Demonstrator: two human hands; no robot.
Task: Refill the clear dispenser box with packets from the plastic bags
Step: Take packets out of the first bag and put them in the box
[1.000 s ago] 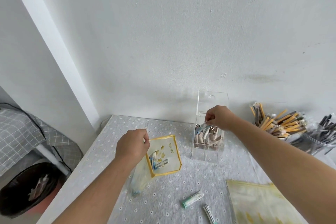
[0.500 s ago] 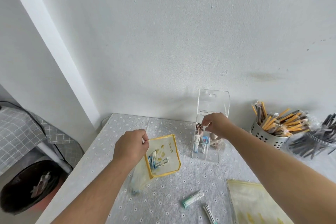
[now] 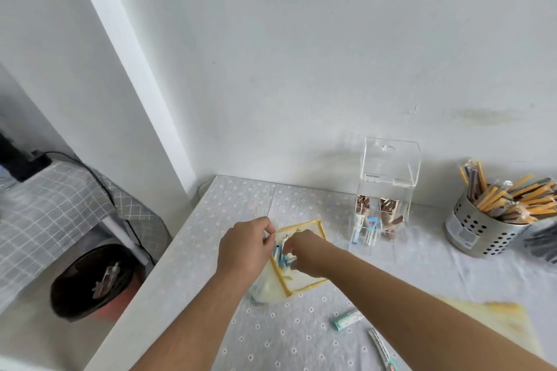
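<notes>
The clear dispenser box [image 3: 382, 220] stands near the wall with its lid tipped up; brown and blue-white packets sit inside it. A yellow-edged plastic bag [image 3: 304, 275] lies on the table left of the box. My left hand [image 3: 245, 245] pinches the bag's top edge and holds it open. My right hand [image 3: 304, 253] reaches into the bag's mouth, fingers curled among blue-white packets [image 3: 278, 254]; whether it grips one is hidden. A second yellowish bag [image 3: 494, 322] lies blurred at the right front.
Two loose packets [image 3: 346, 319] [image 3: 381, 349] lie on the flowered tablecloth in front. A perforated metal cup [image 3: 479, 229] full of orange and brown sticks stands right of the box. A black bin [image 3: 90, 280] sits on the floor beyond the table's left edge.
My right hand left the dispenser box, where blue-white packets now rest, and moved left into the yellow-edged bag. My left hand kept hold of the bag's edge.
</notes>
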